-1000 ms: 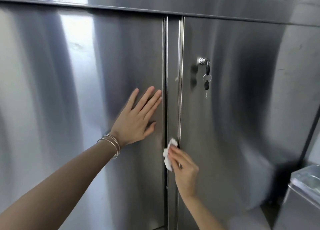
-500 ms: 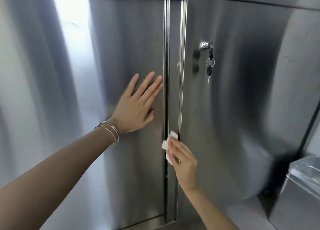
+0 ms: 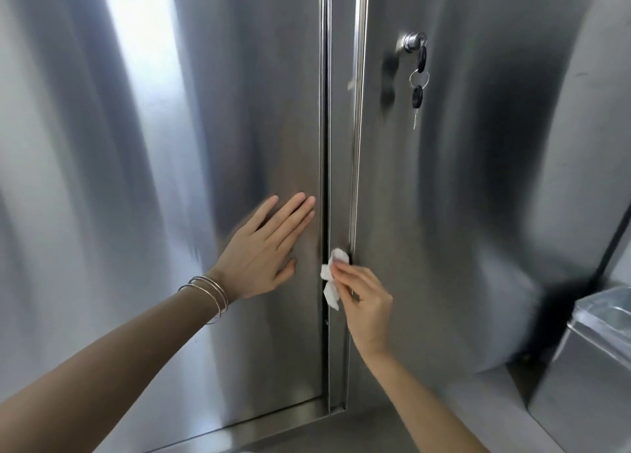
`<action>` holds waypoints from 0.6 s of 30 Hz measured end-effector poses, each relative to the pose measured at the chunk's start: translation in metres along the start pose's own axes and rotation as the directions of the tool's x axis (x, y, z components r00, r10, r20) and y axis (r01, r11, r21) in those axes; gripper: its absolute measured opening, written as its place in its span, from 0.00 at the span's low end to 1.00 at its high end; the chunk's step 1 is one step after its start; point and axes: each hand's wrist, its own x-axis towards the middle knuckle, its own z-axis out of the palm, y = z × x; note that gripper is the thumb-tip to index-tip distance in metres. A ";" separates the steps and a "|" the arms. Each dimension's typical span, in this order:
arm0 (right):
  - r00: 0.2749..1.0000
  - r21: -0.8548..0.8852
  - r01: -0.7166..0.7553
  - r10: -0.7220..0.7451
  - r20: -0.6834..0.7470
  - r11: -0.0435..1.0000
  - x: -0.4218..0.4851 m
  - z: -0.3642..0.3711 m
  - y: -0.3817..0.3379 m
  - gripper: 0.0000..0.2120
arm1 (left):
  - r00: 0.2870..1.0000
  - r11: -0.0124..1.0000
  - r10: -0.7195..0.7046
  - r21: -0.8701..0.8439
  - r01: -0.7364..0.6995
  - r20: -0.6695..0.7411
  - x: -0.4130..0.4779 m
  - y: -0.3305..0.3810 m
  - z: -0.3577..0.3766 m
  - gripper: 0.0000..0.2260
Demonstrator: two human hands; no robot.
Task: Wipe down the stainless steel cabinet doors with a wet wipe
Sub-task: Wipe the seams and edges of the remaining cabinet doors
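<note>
- The right grip (image 3: 365,302) is curled closed on the wet wipe (image 3: 330,282). The fingertips (image 3: 341,268) pinch the bunched white sheet and push it into the narrow centre strip (image 3: 339,145) where the two doors meet.
- Bunching the wipe small looks deliberate, since a tight wad reaches into the groove where a flat sheet would skate over it.
- The wipe sits low on the strip, well below the lock (image 3: 413,41). Its loose tail hangs down over the dark gap on the left side of the strip.
- The left grip (image 3: 263,251) holds nothing. Its fingers lie straight and flat on the left door (image 3: 205,145), just left of the seam, with thin bangles (image 3: 208,292) at the wrist.
- That flat palm probably steadies the left door so it does not rattle or shift while the other side presses into the seam.
- The right door (image 3: 478,213) carries the lock up high, with keys (image 3: 418,94) dangling from it, well apart from both grips.
- The work in hand appears to be the seam, and the broad door faces may need passes of their own.
- A steel bin (image 3: 597,350) stands at the near right, clear of the doors.
</note>
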 end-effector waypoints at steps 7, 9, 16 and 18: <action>0.965 -0.080 0.183 -0.164 0.203 0.980 0.008 -0.015 0.004 0.10 | 0.999 0.999 -0.006 0.049 0.007 -0.032 0.001 0.002 0.007 0.35; 0.975 -0.080 0.217 -0.213 0.063 0.973 0.039 -0.007 -0.004 0.08 | 0.999 0.999 -0.007 0.047 0.008 -0.037 0.000 0.001 0.008 0.34; 0.985 -0.094 0.172 -0.167 0.052 0.981 -0.027 -0.001 0.017 0.10 | 0.999 0.999 -0.007 0.043 0.009 -0.033 0.000 0.001 0.008 0.34; 0.971 -0.128 0.196 -0.174 0.161 0.972 -0.046 -0.008 0.025 0.05 | 1.000 0.999 -0.003 0.047 0.005 -0.028 0.001 0.001 0.005 0.34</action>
